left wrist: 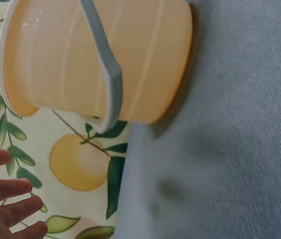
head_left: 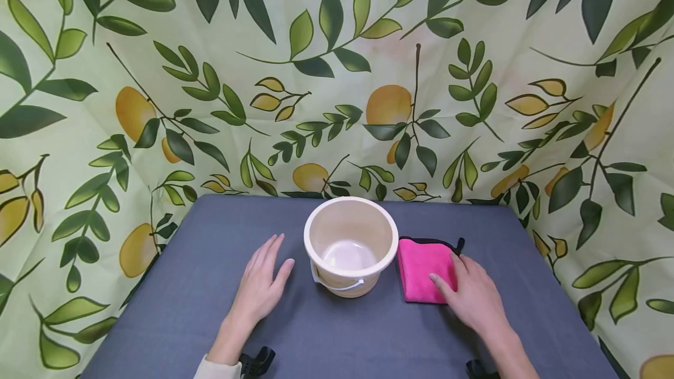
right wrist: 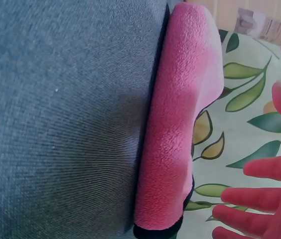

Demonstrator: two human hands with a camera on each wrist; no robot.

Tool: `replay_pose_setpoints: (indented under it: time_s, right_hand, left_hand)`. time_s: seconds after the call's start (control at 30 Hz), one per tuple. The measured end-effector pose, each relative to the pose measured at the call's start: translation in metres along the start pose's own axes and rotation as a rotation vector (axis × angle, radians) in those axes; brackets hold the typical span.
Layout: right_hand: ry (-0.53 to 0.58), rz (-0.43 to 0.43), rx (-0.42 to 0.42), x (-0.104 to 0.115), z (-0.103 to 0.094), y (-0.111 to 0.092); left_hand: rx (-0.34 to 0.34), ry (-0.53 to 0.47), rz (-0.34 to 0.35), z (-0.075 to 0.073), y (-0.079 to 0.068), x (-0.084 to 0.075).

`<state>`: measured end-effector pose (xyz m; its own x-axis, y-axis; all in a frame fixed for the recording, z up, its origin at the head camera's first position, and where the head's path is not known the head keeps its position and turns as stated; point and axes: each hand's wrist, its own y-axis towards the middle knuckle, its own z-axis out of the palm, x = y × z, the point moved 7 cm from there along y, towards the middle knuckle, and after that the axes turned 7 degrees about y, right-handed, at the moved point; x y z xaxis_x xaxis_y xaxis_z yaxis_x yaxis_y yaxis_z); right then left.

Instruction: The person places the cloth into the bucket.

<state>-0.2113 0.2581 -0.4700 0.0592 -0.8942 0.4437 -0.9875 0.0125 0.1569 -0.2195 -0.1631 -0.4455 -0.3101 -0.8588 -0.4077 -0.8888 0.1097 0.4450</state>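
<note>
A cream plastic bucket with a white handle stands upright in the middle of the table, and its inside shows no contents. To its right lies a folded pink cloth with black edging and a small black loop at its far right corner. My left hand hovers left of the bucket, fingers extended and thumb apart, holding nothing. Over the cloth's right side is my right hand, its fingers loosely spread. The right wrist view has a gap between those fingers and the thick pink cloth.
A dark blue-grey cloth covers the table. Behind it and along both sides hangs a pale curtain printed with leaves and orange fruit. A printed label shows on the bucket's side in the right wrist view.
</note>
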Motion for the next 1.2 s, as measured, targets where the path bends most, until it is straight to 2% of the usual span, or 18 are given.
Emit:
replay_pose_setpoints:
  time_s: [0.23,0.53,0.73,0.97,1.2]
  right_hand:
    - [0.075,0.045,-0.001,-0.008,-0.002,0.003]
    - [0.145,0.135,0.014,-0.023,0.0,0.013]
    - [0.154,0.156,-0.003,-0.037,-0.001,0.016]
    - [0.169,0.193,0.032,-0.048,0.002,0.018]
    - [0.261,0.238,0.077,-0.06,0.011,0.02]
  left_hand:
    - [-0.022,-0.144,-0.027,0.0,0.007,-0.009]
    - [-0.002,-0.321,-0.05,0.0,0.015,-0.021]
    - [0.004,-0.438,-0.048,0.004,0.022,-0.031]
    - [0.016,-0.515,-0.039,0.013,0.026,-0.036]
    - [0.028,-0.54,-0.042,0.015,0.029,-0.039]
